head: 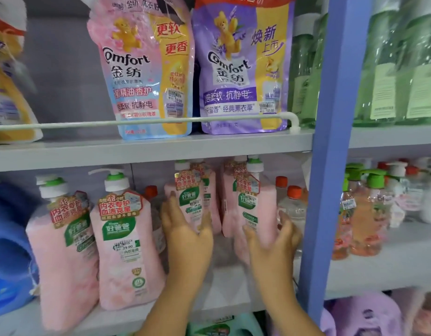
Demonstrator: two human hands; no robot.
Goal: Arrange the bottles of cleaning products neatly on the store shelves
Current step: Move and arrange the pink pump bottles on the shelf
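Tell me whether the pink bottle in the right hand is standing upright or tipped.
Upright. The pink bottle stands with its green-collared pump cap at the top and its label reading level, the right hand around its lower body.

Grey shelf [234,299] under pink bottles [127,251]

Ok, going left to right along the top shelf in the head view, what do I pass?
Yellow pouch → pink Comfort pouch → purple Comfort pouch → blue upright post → green bottles.

Bright, even store light, soft shadows under the shelf [151,151], glare on the refill pouches [146,69], blurred hands, smeared left edge, wide-angle bending of the blue post [331,151]
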